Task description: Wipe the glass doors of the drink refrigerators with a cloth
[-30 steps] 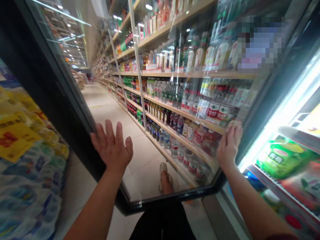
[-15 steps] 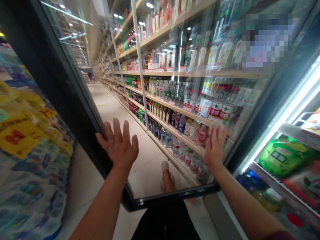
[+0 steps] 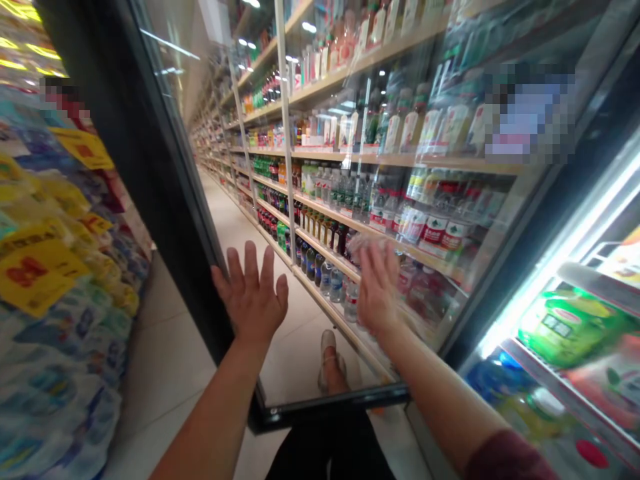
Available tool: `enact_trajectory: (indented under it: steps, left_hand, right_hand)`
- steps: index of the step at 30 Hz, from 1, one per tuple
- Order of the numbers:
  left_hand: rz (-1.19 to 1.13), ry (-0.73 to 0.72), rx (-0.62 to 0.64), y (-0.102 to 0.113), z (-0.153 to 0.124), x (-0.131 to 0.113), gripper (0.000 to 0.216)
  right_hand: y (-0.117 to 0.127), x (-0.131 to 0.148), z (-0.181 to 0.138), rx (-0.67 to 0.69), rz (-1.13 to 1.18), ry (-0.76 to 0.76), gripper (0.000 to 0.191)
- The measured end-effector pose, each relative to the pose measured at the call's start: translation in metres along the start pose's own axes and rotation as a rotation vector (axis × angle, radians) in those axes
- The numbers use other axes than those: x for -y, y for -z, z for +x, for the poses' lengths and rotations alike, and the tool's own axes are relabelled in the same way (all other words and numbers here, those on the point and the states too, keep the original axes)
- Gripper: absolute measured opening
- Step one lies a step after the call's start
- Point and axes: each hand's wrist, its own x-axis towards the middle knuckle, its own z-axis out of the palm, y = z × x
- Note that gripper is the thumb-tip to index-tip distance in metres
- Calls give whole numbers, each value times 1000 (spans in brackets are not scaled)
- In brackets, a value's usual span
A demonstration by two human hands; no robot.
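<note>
A glass fridge door [image 3: 300, 320] in a black frame stands in front of me, tilted in the view. My left hand [image 3: 256, 293] lies spread against the glass near the left side of the frame, with the thumb side toward the middle. It holds nothing. Near the middle of the pane, my right hand [image 3: 377, 287] presses flat with its fingers close together. Under and beyond its fingertips shows a pale crumpled cloth [image 3: 367, 241], smeared by motion, so its exact kind is unclear. Bottles appear in the glass behind both hands.
Shelves of bottled drinks [image 3: 320, 177] show through or in the glass. At right is a lit fridge shelf [image 3: 565, 373] with a green pack [image 3: 555, 327]. Wrapped packs [image 3: 60, 393] with a yellow price sign [image 3: 40, 270] are stacked at left. My foot [image 3: 329, 350] shows below.
My right hand has swept left across the glass, from near the right frame to the middle. My left hand stays on the pane. The view has turned slightly left.
</note>
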Motion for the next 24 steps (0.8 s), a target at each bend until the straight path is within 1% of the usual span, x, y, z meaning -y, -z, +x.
enact_trajectory:
  steps: [1,2,3,4,5,6,8,10,11,12,13,14,17,18,19,20,21,24]
  left_hand:
    - [-1,-3,-4,0,0,0,58]
    - [2,-10,-8,0,0,0,59]
    - [10,-20,-12,0,0,1,59]
    - [20,-32,-16,0,0,1,60]
    - [27,-46,-20,0,0,1,61]
    - [28,-55,-24,0,0,2,61]
    - [25,-49,-28,0,0,2,60]
    - [22,-27,-18,0,0,2,60]
    - [25,-21,-13,0,0,2,60]
    - [29,-20,-9,0,-1,2,60]
    - [32,-21,-6,0,-1,2,61]
    - [31,-21,-6,0,-1,2,61]
    - [19,5,1,0,-1,3,60]
    - [14,13,2,0,-1,3,60]
    - [12,14,2,0,-1,3,60]
    - [11,10,1,0,-1,4,61]
    - [11,3,-3,0,0,4,61]
    - [-6,-18,-12,1,0,3,62]
  right_hand:
    - [-2,13,-18,36,16,72,64]
    - [-4,23,-35,99,53,231,62]
    - [-5,29,-47,167,62,319,60]
    - [-4,29,-53,209,63,367,60]
    - [-3,24,-52,220,50,355,60]
    - [-2,15,-44,198,26,286,61]
    - [2,-12,-14,81,-20,84,65]
    - [7,-40,14,-32,-48,-84,65]
    - [9,-49,22,-80,-54,-143,63]
    - [11,-53,22,-104,-56,-174,63]
    - [13,-53,16,-108,-56,-174,63]
    - [15,-50,4,-86,-50,-140,64]
    - [22,-34,-43,84,-6,86,66]
    - [26,-34,-54,130,4,135,65]
    - [30,-40,-60,149,5,148,64]
    - [35,-51,-59,138,-7,125,64]
    - [39,-68,-53,103,-28,72,64]
    - [50,-126,-21,-96,-111,-208,61]
